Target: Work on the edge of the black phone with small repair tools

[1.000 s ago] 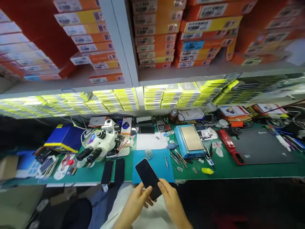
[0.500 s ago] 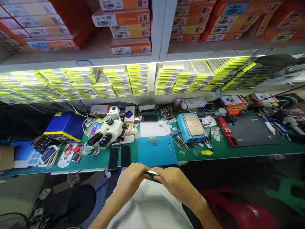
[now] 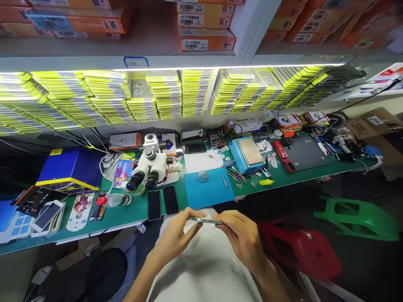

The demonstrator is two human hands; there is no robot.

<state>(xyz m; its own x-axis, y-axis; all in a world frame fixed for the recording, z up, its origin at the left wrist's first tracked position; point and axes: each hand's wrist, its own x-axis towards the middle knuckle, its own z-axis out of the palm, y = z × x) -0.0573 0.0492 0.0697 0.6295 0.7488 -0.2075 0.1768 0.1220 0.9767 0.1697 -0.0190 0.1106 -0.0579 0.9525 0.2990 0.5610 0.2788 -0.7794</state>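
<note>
Landmark: blue mat [image 3: 209,191] on the green bench. Left of it, two dark phones [image 3: 163,202] lie flat; a white microscope [image 3: 148,167] stands behind those. Just in front of the mat, left hand [image 3: 176,235] and right hand [image 3: 241,235] pinch a phone [image 3: 206,219] edge-on, fingertips closed at either end.

Phone [image 3: 206,219]: we see only its thin silver edge; both faces are turned from us, and its ends are covered by the left hand [image 3: 176,235] and right hand [image 3: 242,239]. Orange boxes [image 3: 206,42]: upper rows cut by the top edge, labels too small to read. Yellow packets [image 3: 163,94]: print illegible. Small tools [image 3: 236,176] beside the blue mat [image 3: 208,188]: too small to identify.
</note>
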